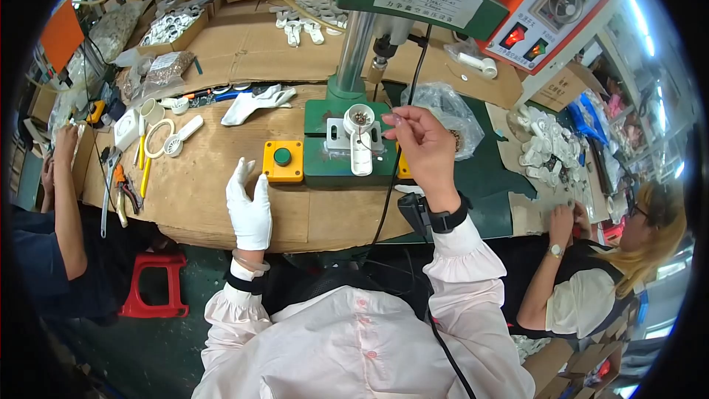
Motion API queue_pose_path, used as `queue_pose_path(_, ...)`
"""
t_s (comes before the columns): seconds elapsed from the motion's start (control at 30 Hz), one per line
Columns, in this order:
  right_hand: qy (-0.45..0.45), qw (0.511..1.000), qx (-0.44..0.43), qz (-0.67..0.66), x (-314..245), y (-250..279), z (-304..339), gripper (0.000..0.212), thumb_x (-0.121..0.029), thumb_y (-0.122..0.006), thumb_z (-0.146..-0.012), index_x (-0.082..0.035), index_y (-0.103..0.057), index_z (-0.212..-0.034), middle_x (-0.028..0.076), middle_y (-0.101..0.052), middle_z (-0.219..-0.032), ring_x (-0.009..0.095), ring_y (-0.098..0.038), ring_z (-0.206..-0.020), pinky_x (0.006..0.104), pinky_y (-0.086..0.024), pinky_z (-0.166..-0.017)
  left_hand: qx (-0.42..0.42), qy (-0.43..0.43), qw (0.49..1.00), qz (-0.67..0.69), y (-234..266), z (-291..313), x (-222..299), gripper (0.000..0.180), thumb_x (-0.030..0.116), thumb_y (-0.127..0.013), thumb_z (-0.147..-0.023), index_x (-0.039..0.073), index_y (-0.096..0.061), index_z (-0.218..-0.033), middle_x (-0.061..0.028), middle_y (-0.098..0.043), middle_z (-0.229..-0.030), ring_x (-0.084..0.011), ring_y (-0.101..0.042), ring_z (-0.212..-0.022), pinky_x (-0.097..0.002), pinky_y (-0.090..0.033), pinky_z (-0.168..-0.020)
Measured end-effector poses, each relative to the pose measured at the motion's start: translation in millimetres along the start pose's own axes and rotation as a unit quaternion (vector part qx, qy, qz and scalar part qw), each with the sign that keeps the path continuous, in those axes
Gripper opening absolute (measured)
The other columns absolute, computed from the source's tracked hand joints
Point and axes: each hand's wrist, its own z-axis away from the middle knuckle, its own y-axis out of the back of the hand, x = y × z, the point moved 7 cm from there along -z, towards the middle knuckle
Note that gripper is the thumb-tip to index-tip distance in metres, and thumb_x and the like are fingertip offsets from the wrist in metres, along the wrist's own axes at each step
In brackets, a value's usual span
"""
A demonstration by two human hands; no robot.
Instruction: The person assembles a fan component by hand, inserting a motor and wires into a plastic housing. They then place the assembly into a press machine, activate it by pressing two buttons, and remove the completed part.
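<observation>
A white plastic housing with a round cup and a handle (360,157) lies on the metal fixture of the green press (316,168), handle toward me. Small metal parts and thin wire show inside its cup. Just right of the cup, my bare right hand (427,146) is raised with thumb and forefinger pinched; whatever they hold is too small to name. My left hand (249,208), in a white glove, hovers at the table's front edge with thumb and fingers apart, holding nothing. Between that hand and the press sits a yellow box with a green button (282,161).
The press column (356,52) and a black cable stand close to my right hand. Pliers (131,191), a white glove (255,103) and white rings lie left. A clear plastic bag (465,114) is at right. People work on both sides; a red stool (155,286) stands lower left.
</observation>
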Motion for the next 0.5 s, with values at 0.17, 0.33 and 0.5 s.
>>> queue_pose_path(0.17, -0.026, 0.996, -0.038, 0.082, -2.8, -15.9, -11.5, 0.014, -0.007, -0.058, -0.096, 0.003, -0.063, -0.105, 0.010, -0.074, -0.093, 0.011, -0.070, -0.079, 0.0231, -0.054, -0.070, 0.003, 0.001, 1.000, -0.005, 0.2, 0.1, 1.1, 0.049, 0.004, -0.059, -0.095, 0.001, -0.043, -0.142, -0.0158, -0.058, -0.130, -0.0235, -0.055, -0.122, -0.0349, -0.042, -0.105)
queue_pose_path(0.33, 0.007, 0.984, -0.068, 0.164, 0.8, -28.0, -23.4, 0.014, -0.010, -0.060, -0.094, 0.001, -0.064, -0.102, 0.010, -0.073, -0.085, 0.013, -0.069, -0.075, 0.0253, -0.053, -0.067, -0.001, -0.011, 0.999, -0.030, 1.0, -1.0, 2.4, 0.051, 0.004, -0.060, -0.094, 0.002, -0.043, -0.142, -0.0155, -0.058, -0.131, -0.0234, -0.055, -0.122, -0.0349, -0.042, -0.105)
queue_pose_path(0.5, 0.095, 0.963, -0.054, 0.246, -3.0, -35.2, -27.2, 0.012, -0.012, -0.063, -0.091, -0.003, -0.066, -0.097, 0.011, -0.066, -0.082, 0.020, -0.064, -0.070, 0.0309, -0.050, -0.063, -0.006, -0.013, 0.999, -0.037, -0.1, -0.8, 2.8, 0.052, 0.004, -0.061, -0.093, 0.002, -0.042, -0.142, -0.0158, -0.058, -0.131, -0.0238, -0.056, -0.121, -0.0350, -0.042, -0.105)
